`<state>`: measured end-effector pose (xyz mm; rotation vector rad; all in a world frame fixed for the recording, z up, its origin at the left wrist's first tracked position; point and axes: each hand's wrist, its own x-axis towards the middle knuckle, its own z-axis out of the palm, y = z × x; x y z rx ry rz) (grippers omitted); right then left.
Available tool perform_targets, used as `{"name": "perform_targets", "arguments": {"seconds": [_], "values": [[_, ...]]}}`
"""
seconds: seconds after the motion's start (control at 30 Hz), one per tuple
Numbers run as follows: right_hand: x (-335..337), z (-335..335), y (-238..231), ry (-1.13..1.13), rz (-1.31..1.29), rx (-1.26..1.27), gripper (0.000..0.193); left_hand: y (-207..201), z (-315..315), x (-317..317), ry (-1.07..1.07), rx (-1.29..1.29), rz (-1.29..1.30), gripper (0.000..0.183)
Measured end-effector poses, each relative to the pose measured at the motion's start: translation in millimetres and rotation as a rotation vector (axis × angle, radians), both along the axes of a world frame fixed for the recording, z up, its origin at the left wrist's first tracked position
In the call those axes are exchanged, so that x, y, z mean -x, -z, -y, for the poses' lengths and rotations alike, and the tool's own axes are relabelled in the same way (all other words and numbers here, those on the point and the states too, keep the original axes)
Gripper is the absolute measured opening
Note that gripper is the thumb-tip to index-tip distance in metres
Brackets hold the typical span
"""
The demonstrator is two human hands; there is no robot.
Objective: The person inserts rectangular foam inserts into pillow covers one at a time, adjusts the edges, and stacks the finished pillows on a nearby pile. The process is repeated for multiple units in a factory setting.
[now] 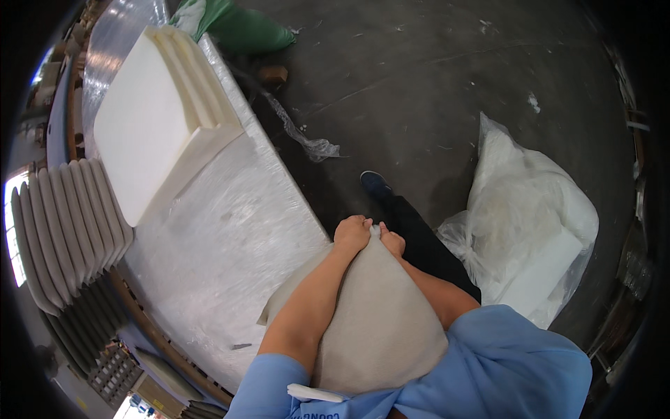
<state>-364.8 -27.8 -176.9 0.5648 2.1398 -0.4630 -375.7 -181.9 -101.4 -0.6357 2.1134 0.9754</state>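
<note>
A beige fabric cushion (pixel 380 321) rests against my body, one corner pointing away from me. At that far corner my left hand (pixel 352 234) is closed on the fabric, its fingers pinching the edge. Close beside it my right hand (pixel 392 241) pinches the other side of the same corner. The cushion's left part passes under my left forearm and lies over the table edge. To the left, the table (pixel 216 237) is covered in clear plastic film. A small thin grey item (pixel 241 346) lies on it near my left elbow.
White foam slabs (pixel 150 126) are stacked on the table's far part. Several grey cushions (pixel 77 216) stand in a row along its left side. A clear bag (pixel 520 216) of white material sits on the floor at right. A green sack (pixel 244 28) lies beyond the table.
</note>
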Motion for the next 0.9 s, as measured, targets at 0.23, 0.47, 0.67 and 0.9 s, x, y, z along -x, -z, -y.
{"name": "perform_targets", "arguments": {"seconds": [0.23,0.47,0.67,0.9], "values": [[12,20,13,0.103,-0.070,0.012,0.052,22,9,1,-0.090,-0.036,-0.028,0.037],[-4,3,76,0.273,-0.063,0.189,0.044,19,9,9,-0.063,-0.036,0.124,0.041],[9,18,28,0.166,0.097,0.106,0.046,22,28,22,-0.082,0.003,0.140,0.039],[0,10,11,0.420,0.119,0.110,0.056,14,-3,34,-0.029,0.119,0.147,0.044]]}}
